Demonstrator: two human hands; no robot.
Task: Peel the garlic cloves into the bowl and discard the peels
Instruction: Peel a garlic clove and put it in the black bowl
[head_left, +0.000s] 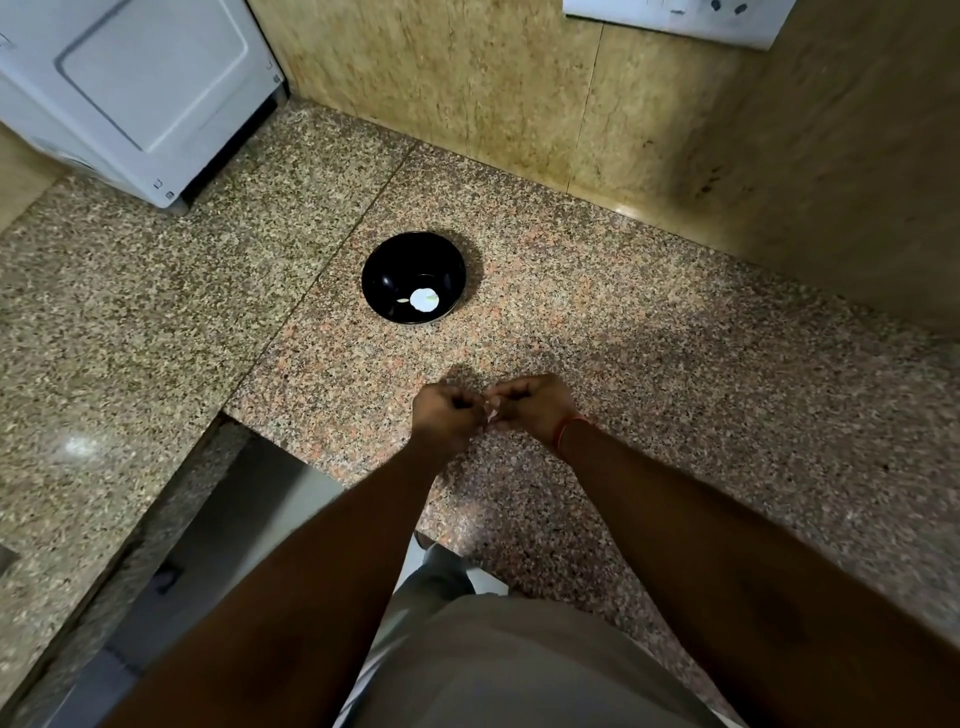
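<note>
On the speckled table (649, 332) our black bowl (413, 278) sits well beyond our hands, while our left hand (448, 415) and right hand (530, 408) meet, curled fingers (470, 401) pinching a small pale garlic clove (491, 414) between them.

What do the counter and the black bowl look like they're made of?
The counter looks like polished granite: speckled pink, grey and black grains, with a glossy light reflection at the left. The bowl is glossy black with small highlights on its inner wall, so glazed ceramic or hard plastic; the picture cannot settle which.
</note>
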